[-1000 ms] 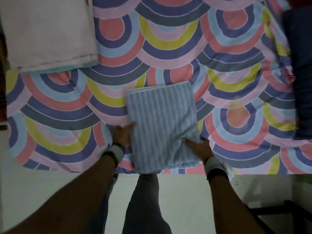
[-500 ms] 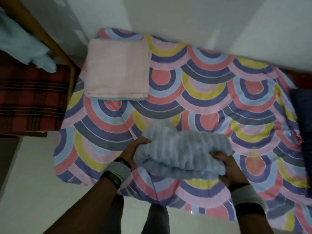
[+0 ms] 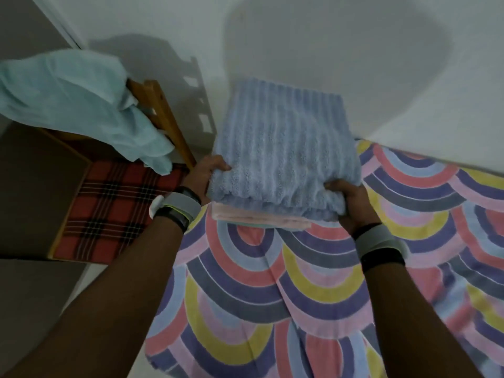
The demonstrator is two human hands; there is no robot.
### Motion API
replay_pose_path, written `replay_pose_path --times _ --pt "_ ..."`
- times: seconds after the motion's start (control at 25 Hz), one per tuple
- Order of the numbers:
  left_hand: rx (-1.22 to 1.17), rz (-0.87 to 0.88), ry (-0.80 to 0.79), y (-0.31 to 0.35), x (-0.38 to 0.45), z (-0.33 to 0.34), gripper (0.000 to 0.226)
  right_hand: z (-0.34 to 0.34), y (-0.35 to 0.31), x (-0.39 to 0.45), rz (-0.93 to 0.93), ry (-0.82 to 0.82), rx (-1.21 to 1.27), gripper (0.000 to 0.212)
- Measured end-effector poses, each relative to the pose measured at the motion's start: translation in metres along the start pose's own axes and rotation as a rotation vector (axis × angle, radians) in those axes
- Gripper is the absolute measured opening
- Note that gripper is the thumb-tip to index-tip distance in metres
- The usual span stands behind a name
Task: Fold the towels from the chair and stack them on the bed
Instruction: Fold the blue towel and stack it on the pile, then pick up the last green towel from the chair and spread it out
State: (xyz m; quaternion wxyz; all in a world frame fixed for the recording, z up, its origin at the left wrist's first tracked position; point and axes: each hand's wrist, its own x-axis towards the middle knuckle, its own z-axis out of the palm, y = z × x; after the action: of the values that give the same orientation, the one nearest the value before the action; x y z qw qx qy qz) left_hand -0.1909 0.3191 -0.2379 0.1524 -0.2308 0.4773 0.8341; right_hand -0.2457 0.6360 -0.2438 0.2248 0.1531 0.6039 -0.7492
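Observation:
A folded blue ribbed towel [image 3: 283,148] lies on top of a folded pink towel [image 3: 261,221] at the far left corner of the bed [image 3: 272,296]. A thin green layer shows under the pink one. My left hand [image 3: 208,173] grips the blue towel's near left corner. My right hand [image 3: 347,199] grips its near right corner. A loose pale green towel [image 3: 81,105] hangs over the back of the wooden chair [image 3: 166,124] to the left.
The chair has a red plaid seat cushion [image 3: 114,211] and stands against the white wall [image 3: 354,64], close beside the bed's left end. The bed cover has a bright arc pattern. Pale floor [image 3: 41,296] lies below the chair.
Both hands lifted the folded blue towel from the near middle of the bed and carried it left and away onto the pink towel. The camera has swung toward the chair.

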Motion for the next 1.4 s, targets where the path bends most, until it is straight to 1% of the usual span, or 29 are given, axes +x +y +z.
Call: replay_pose_path --times 0.04,0.08,0.12,0.16,0.2,0.24,0.28,0.32,0.36,0.4,0.48,0.52,0.56,0.64,0.72,0.8,0.88,1.0,1.04,1.12,1.2,1.24,1.32,1.36,1.4 --pt "0.052 -0.023 0.064 -0.012 0.008 -0.021 0.056 0.009 0.021 0.016 0.046 0.039 -0.065 0.051" --pt "0.153 -0.025 0.217 -0.022 0.009 -0.038 0.051 0.014 0.041 0.027 0.089 0.099 -0.204 0.059" --pt "0.283 0.011 0.429 -0.029 0.007 -0.054 0.043 0.02 0.058 0.035 0.126 0.163 -0.409 0.072" --pt "0.378 0.109 0.656 -0.027 0.003 -0.074 0.04 0.029 0.073 0.041 0.133 0.208 -0.631 0.082" --pt "0.43 0.236 0.871 -0.015 -0.005 -0.087 0.047 0.037 0.083 0.04 0.105 0.24 -0.777 0.085" --pt "0.474 0.364 1.054 0.009 -0.014 -0.102 0.064 0.054 0.089 0.037 0.053 0.226 -0.846 0.083" --pt "0.529 0.427 1.195 0.039 -0.02 -0.114 0.09 0.069 0.094 0.031 0.008 0.179 -0.874 0.079" --pt "0.594 0.435 1.291 0.073 -0.02 -0.127 0.11 0.087 0.096 0.025 -0.019 0.118 -0.891 0.077" --pt "0.661 0.432 1.331 0.109 -0.018 -0.141 0.116 0.108 0.098 0.02 -0.033 0.059 -0.902 0.075" --pt "0.76 0.437 1.294 0.142 -0.015 -0.149 0.106 0.126 0.1 0.016 -0.037 0.008 -0.905 0.074" --pt "0.98 0.419 1.174 0.184 -0.015 -0.164 0.063 0.164 0.099 0.004 -0.053 -0.074 -0.89 0.07" --pt "1.063 0.426 1.151 0.193 -0.021 -0.17 0.046 0.185 0.093 -0.004 -0.072 -0.117 -0.878 0.068" --pt "1.104 0.441 1.128 0.194 -0.026 -0.172 0.036 0.203 0.085 -0.01 -0.085 -0.146 -0.866 0.065" --pt "1.081 0.526 1.076 0.186 -0.046 -0.166 0.03 0.239 0.06 -0.023 -0.146 -0.194 -0.853 0.061" --pt "1.027 0.654 1.035 0.174 -0.074 -0.152 0.027 0.271 0.033 -0.039 -0.264 -0.232 -0.843 0.056" --pt "0.997 0.672 0.997 0.167 -0.095 -0.139 0.023 0.301 0.007 -0.051 -0.347 -0.273 -0.799 0.043" --pt "1.01 0.697 0.926 0.165 -0.111 -0.12 0.02 0.324 -0.013 -0.062 -0.335 -0.306 -0.68 0.033" --pt "1.125 0.86 0.716 0.142 -0.144 -0.069 0.018 0.344 -0.038 -0.089 -0.125 -0.429 -0.247 0.019" --pt "1.132 0.897 0.634 0.127 -0.157 -0.05 0.018 0.342 -0.044 -0.1 -0.068 -0.49 -0.147 0.023" --pt "1.095 0.92 0.517 0.099 -0.19 -0.015 0.02 0.325 -0.06 -0.125 -0.003 -0.624 -0.129 0.037" --pt "1.005 0.931 0.477 0.078 -0.222 0.016 0.022 0.284 -0.072 -0.155 -0.031 -0.775 -0.222 0.045" --pt "0.963 0.946 0.481 0.072 -0.239 0.031 0.02 0.26 -0.077 -0.17 -0.068 -0.817 -0.296 0.046" --pt "0.975 1.018 0.543 0.063 -0.275 0.08 0.021 0.203 -0.094 -0.218 -0.156 -0.802 -0.387 0.047" --pt "0.982 1.04 0.579 0.058 -0.289 0.102 0.023 0.181 -0.1 -0.239 -0.198 -0.78 -0.366 0.044" --pt "0.96 1.04 0.561 0.051 -0.305 0.132 0.026 0.156 -0.11 -0.267 -0.236 -0.737 -0.348 0.038"
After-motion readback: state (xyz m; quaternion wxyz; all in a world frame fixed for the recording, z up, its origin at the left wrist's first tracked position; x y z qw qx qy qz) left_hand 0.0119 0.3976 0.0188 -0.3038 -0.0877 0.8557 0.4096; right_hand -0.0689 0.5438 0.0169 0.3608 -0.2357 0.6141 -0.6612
